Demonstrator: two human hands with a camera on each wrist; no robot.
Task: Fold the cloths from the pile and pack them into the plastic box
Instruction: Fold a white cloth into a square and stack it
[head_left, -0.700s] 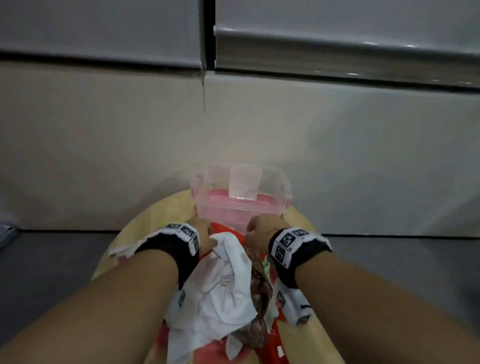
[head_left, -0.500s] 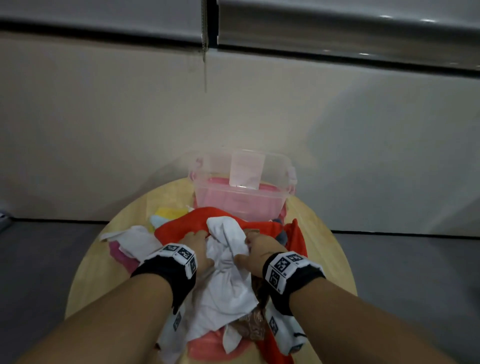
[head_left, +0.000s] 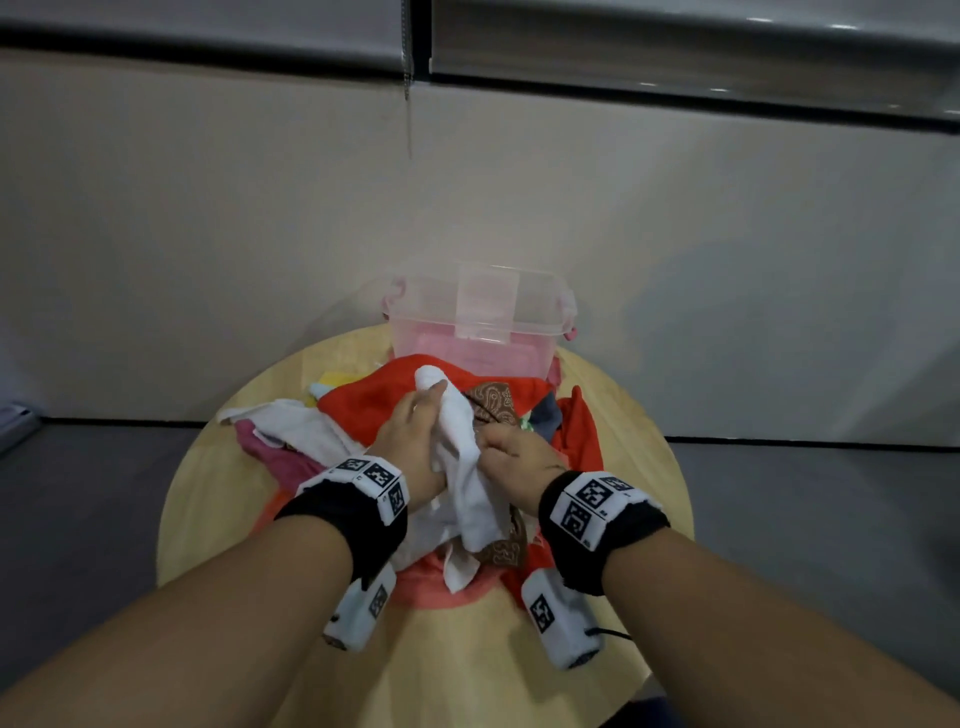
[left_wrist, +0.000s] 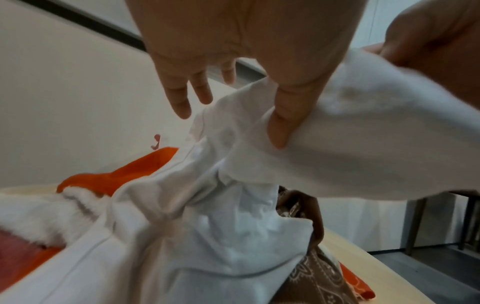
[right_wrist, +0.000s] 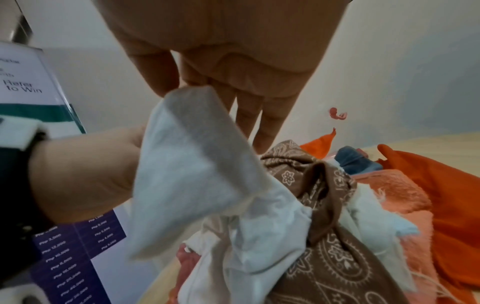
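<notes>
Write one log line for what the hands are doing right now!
stage: picking from pile | left hand: pinches white cloth | right hand: holds white cloth | plastic box: behind pile, open | white cloth: unfolded

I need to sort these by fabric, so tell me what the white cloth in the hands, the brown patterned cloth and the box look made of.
White cloth: thin woven fabric, likely cotton; matte, creased, limp.
Brown cloth: light printed fabric with a pale paisley pattern; the fibre is not clear.
Box: see-through pink plastic, glossy, stiff-walled.
</notes>
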